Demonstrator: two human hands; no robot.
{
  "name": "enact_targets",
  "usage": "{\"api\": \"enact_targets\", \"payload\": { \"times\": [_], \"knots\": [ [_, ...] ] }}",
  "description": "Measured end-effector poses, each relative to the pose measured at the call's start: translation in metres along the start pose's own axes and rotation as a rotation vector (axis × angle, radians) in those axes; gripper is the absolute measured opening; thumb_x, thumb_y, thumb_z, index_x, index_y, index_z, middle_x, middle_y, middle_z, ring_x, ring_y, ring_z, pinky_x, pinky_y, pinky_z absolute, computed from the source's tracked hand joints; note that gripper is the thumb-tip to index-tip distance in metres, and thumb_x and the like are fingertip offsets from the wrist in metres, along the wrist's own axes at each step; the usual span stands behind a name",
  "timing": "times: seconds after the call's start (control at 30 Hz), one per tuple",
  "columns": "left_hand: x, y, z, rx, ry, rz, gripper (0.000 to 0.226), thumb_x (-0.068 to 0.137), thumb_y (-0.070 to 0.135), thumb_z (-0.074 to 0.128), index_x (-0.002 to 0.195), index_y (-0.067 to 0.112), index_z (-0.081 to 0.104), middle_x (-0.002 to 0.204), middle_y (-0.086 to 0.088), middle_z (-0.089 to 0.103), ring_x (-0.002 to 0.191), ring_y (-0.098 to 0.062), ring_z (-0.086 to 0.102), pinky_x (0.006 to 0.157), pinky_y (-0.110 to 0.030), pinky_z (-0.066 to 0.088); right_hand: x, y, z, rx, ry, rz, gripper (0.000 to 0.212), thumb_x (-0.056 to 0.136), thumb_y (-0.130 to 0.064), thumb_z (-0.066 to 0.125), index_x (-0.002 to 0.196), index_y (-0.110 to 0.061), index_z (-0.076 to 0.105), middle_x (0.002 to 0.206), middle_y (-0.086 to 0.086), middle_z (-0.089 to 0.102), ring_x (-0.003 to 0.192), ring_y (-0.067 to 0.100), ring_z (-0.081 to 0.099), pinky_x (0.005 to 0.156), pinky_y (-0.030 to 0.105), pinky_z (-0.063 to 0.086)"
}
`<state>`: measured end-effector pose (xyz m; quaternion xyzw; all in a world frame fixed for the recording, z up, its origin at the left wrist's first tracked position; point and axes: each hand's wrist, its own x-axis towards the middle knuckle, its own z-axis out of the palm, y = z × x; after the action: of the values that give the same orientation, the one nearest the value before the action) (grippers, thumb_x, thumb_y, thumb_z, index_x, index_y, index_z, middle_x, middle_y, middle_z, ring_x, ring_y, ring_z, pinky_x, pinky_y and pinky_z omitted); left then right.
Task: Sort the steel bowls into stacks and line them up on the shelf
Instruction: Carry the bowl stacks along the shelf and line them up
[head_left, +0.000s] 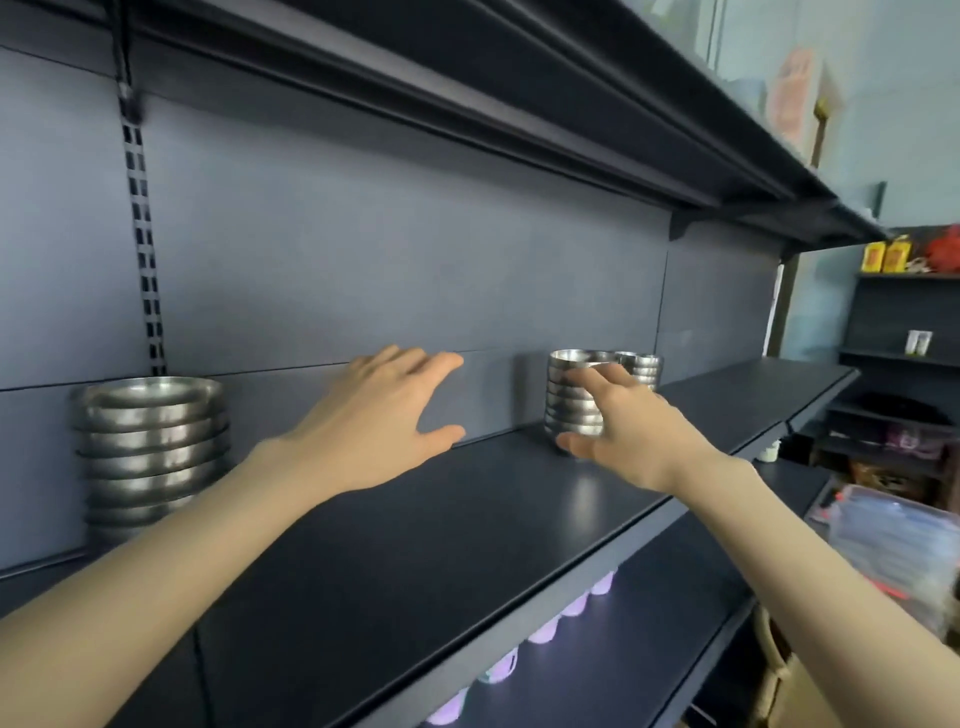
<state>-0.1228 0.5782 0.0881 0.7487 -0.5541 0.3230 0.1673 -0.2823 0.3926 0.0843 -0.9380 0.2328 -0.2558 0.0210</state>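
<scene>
Your right hand grips the small stack by the back wall. Your spread left hand hovers between it and the big stack.

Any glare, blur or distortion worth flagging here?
Head view: wide-angle lens bows the shelf edges; glare streak on it below the right hand; small bowl stack and the background right look soft; lights beneath the shelf blow out.
</scene>
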Motion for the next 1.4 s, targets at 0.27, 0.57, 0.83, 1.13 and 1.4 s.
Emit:
{"api": "enact_targets", "payload": {
  "times": [0.27, 0.57, 0.83, 1.13, 1.4],
  "knots": [
    [0.095, 0.051, 0.095, -0.104, -0.042, 0.005, 0.063, 0.089, 0.052, 0.051, 0.142, 0.027, 0.03, 0.135, 0.004, 0.047, 0.127, -0.018, 0.036, 0.101, -0.031, 0.028, 0.045, 0.123, 0.011, -0.003, 0.004, 0.045, 0.068, 0.084, -0.042, 0.065, 0.143, -0.029, 0.032, 0.145, -0.004, 0.033, 0.124, 0.028, 0.046, 0.092, 0.043, 0.044],
    [0.155, 0.117, 0.192, -0.128, -0.071, -0.199, 0.064, 0.086, 0.051, 0.056, 0.14, 0.023, 0.035, 0.133, 0.0, 0.05, 0.124, -0.022, 0.043, 0.096, -0.035, 0.036, 0.089, 0.246, 0.049, 0.046, -0.13, -0.061, 0.068, 0.087, -0.042, 0.063, 0.143, -0.024, 0.03, 0.145, 0.001, 0.034, 0.121, 0.032, 0.047, 0.093, 0.043, 0.043],
    [0.186, 0.13, 0.254, -0.141, -0.108, -0.436, 0.067, 0.082, 0.054, 0.06, 0.138, 0.025, 0.036, 0.133, 0.001, 0.049, 0.122, -0.02, 0.047, 0.092, -0.035, 0.04, 0.141, 0.312, 0.098, 0.242, -0.235, -0.186, 0.072, 0.084, -0.046, 0.065, 0.144, -0.026, 0.03, 0.143, 0.001, 0.038, 0.128, 0.026, 0.043, 0.102, 0.046, 0.041],
    [0.22, 0.11, 0.308, -0.464, 0.025, -0.757, 0.105, 0.061, 0.07, 0.068, 0.145, 0.025, 0.022, 0.147, -0.001, 0.035, 0.128, -0.017, 0.043, 0.096, -0.028, 0.036, 0.202, 0.338, 0.167, 0.567, -0.345, -0.186, 0.112, 0.056, -0.074, 0.067, 0.146, -0.029, 0.018, 0.148, 0.0, 0.038, 0.131, 0.022, 0.041, 0.104, 0.042, 0.04],
    [0.24, 0.103, 0.336, -0.719, 0.14, -0.937, 0.124, 0.053, 0.065, 0.074, 0.149, 0.03, 0.004, 0.153, 0.006, 0.024, 0.137, -0.008, 0.03, 0.107, -0.028, 0.03, 0.239, 0.34, 0.206, 0.946, -0.462, -0.269, 0.086, 0.054, -0.053, 0.085, 0.116, -0.063, 0.026, 0.122, -0.027, 0.055, 0.109, -0.007, 0.057, 0.094, 0.018, 0.048]
  ]
}}
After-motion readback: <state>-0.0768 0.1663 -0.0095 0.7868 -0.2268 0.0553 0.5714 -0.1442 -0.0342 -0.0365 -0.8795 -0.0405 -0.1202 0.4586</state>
